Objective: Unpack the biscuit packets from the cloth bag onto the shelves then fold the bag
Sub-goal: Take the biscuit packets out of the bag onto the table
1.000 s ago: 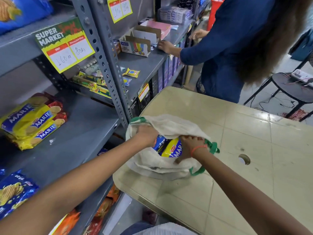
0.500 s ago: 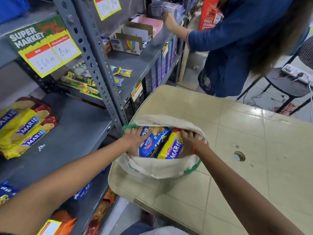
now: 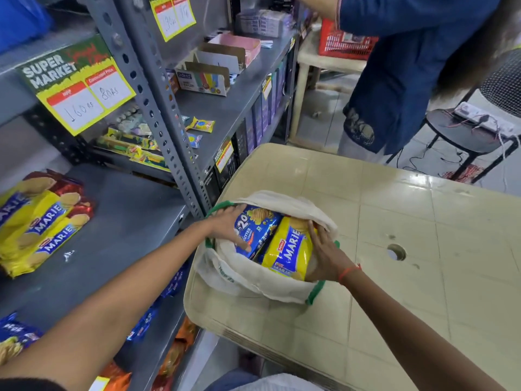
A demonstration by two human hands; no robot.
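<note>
The cloth bag (image 3: 253,280) lies open-mouthed on the beige table (image 3: 394,249), at the corner nearest the grey shelf (image 3: 118,244); inside the bag, the left hand (image 3: 231,224) rests spread flat on the blue packet (image 3: 253,230); the right hand (image 3: 324,255), fingers apart, cups the yellow Marie packet (image 3: 290,249) just beside the blue one; left of the bag, more Marie packets (image 3: 36,221) lie stacked on the shelf; beyond the bag, a person in blue (image 3: 408,66) stands at the table's far side.

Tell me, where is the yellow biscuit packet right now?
In the head view, the yellow biscuit packet sits inside the open cloth bag on the table, right of the blue packet, with the right hand on it.
</note>
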